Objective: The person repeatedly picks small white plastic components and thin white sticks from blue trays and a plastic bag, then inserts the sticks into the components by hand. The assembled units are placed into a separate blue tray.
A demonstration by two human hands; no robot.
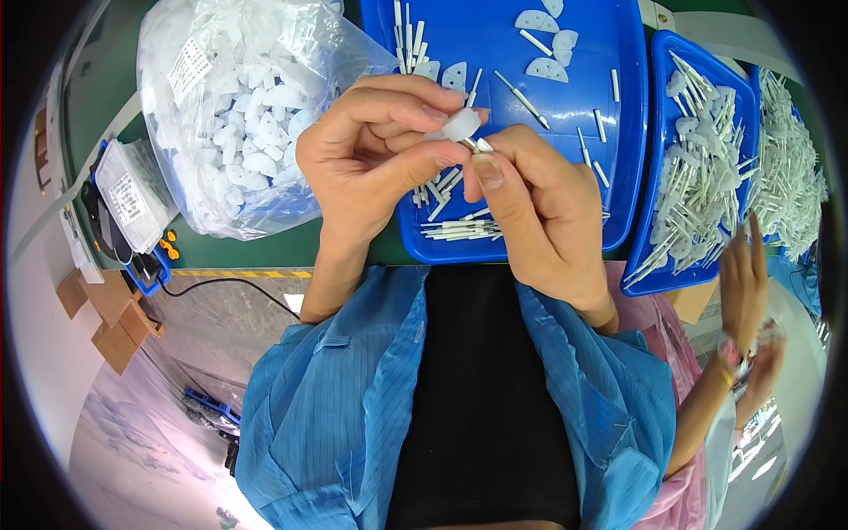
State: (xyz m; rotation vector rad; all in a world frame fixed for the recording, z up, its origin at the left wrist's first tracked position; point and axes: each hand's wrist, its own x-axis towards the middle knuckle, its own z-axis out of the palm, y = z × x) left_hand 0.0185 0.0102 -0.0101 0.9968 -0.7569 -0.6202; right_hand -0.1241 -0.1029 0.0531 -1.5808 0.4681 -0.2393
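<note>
Above the near part of a large blue tray, my two hands meet. My left hand pinches a translucent white half-round plastic piece between thumb and fingers. My right hand grips a thin rod with a white sleeve, its end touching or entering the plastic piece; the fingers hide the exact joint. Loose white-sleeved rods lie in the tray below my hands. More half-round pieces rest at the tray's far side, with scattered rods beside them.
A clear plastic bag full of white pieces stands at the left. Two blue trays heaped with rods and pieces stand at the right. A co-worker's hands are at the lower right. A white box sits far left.
</note>
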